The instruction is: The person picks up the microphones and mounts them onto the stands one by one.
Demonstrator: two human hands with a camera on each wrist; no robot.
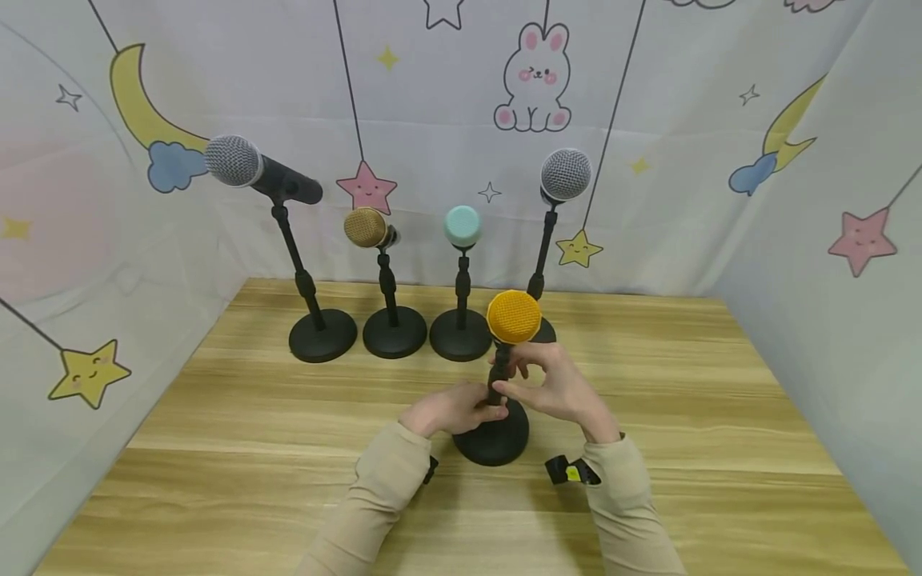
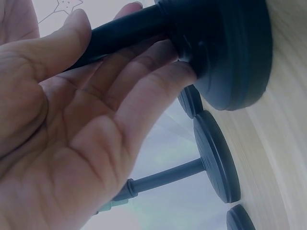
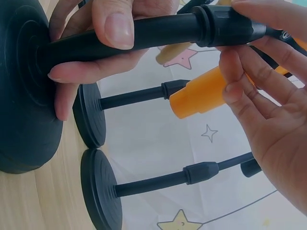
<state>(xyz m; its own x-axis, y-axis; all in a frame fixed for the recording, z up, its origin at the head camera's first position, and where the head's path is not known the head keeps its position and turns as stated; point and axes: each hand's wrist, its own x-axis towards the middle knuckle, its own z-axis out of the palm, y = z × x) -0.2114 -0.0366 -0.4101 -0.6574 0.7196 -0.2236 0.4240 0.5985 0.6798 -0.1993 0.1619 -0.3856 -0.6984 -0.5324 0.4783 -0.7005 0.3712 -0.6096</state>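
Note:
An orange microphone [image 1: 514, 318] sits on top of a black desktop microphone stand [image 1: 492, 444], whose round base rests on the wooden table. Low on the stand's pole, my left hand [image 1: 455, 406] curls its thumb and fingers round it, with fingertips close to the base [image 2: 230, 52]. Higher up, the thumb and fingers of my right hand [image 1: 553, 388] pinch the pole's ribbed collar [image 3: 232, 26]. The microphone's orange handle [image 3: 196, 96] slopes down behind the right fingers in the right wrist view, partly covered by them.
Along the table's [image 1: 288, 432] back stand a large silver-headed microphone [image 1: 234, 160], a gold one [image 1: 366, 228], a mint-green one [image 1: 463, 226] and another silver-headed one [image 1: 565, 174], each on a black stand. A printed white cloth [image 1: 670, 224] hangs behind and at both sides.

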